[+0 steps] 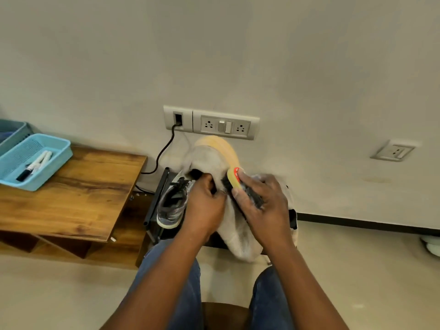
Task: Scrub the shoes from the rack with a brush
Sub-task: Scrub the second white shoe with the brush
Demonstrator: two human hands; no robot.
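Note:
A beige suede shoe (234, 225) with a tan sole is held up above the black shoe rack (156, 198). My left hand (204, 206) grips it at the ankle opening. My right hand (264, 206) holds a brush (234, 181) with a yellow back, a red label and black bristles, and the bristles lie against the shoe's side. A grey sneaker (172, 206) with black laces sits on the rack to the left of my hands. Much of the rack is hidden behind the shoe and my hands.
A wooden bench (78, 194) stands at the left and carries a light blue tray (54, 163) with markers. A black cable (164, 148) runs down from the wall socket panel (212, 123). A pale object (431, 245) lies on the floor at the far right.

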